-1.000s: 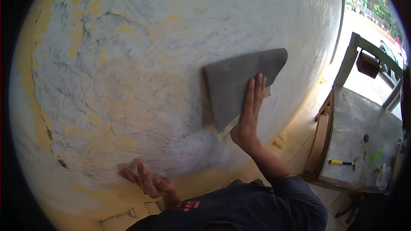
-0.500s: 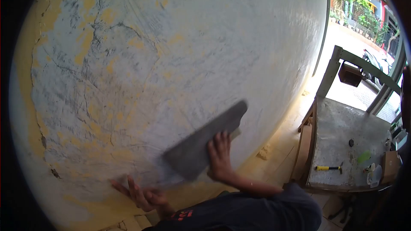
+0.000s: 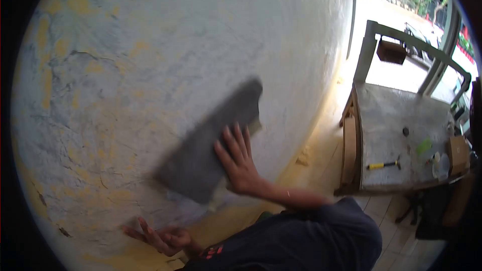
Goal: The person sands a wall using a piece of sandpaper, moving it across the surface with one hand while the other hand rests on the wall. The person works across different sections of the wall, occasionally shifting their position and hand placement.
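My right hand [image 3: 240,168] presses a dark grey sheet of sandpaper [image 3: 193,153] against the wall [image 3: 140,120], its fingers stretched over the sheet's right part. Pale edges of backing stick out beyond the sheet near the palm. Patchy white filler, yellow paint and fine cracks cover the wall. Lower left, my left hand [image 3: 159,237] is beside the wall, some fingers extended and others curled, with nothing in it. A dark sleeve [image 3: 326,228] lies along the bottom of the view.
To the right stands a worn metal-topped table [image 3: 384,115] bearing a yellow-handled hammer [image 3: 384,164], a small dark round thing [image 3: 405,131], a clear plastic cup [image 3: 441,166] and a cardboard box [image 3: 458,154]. Behind it, a doorway opens onto a bright street with plants.
My right hand and the sandpaper have slid up and left across the wall. The view has shifted, so the table appears further left and higher. My left hand keeps much the same pose.
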{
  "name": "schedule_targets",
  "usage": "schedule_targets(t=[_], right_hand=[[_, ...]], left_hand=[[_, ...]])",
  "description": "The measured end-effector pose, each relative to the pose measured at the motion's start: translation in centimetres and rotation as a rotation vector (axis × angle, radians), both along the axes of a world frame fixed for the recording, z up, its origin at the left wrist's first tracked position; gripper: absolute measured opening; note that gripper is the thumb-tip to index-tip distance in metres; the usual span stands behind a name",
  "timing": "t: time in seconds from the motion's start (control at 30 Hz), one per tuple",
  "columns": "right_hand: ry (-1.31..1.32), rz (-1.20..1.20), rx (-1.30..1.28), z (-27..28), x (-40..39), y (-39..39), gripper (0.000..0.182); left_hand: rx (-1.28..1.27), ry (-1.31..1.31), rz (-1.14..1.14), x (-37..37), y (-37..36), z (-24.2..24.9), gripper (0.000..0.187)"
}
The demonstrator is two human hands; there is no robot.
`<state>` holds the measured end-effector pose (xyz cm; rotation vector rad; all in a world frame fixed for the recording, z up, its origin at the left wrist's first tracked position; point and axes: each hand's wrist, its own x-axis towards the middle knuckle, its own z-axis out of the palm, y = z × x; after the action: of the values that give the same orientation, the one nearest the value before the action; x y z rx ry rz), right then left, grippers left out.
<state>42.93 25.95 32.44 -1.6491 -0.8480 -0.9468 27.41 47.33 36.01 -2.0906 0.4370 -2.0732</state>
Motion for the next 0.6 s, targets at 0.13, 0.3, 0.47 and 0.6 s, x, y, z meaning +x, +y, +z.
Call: schedule_targets(t=[0.13, 0.3, 0.47, 0.6], right_hand=[[-0.003, -0.034, 0.059, 7.6, 1.8, -1.2, 0.075], [0.003, 0.039, -0.096, -4.0, -0.9, -0.7, 0.066], [-0.073, -0.041, -0.036, 1.5, 1.5, -0.5, 0.062], [-0.163, -0.095, -0.020, 10.1, 2.9, -0.4, 0.064]], left_hand=[[-0.001, -0.032, 0.093, 0.5, -0.5, 0.5, 0.048], [-0.067, -0.083, 0.053, 0.9, -0.4, 0.6, 0.046], [-0.061, 0.076, 0.221, 0.1, -2.0, 0.2, 0.043], [-0.178, -0.010, 0.178, 0.4, -2.4, -0.1, 0.041]])
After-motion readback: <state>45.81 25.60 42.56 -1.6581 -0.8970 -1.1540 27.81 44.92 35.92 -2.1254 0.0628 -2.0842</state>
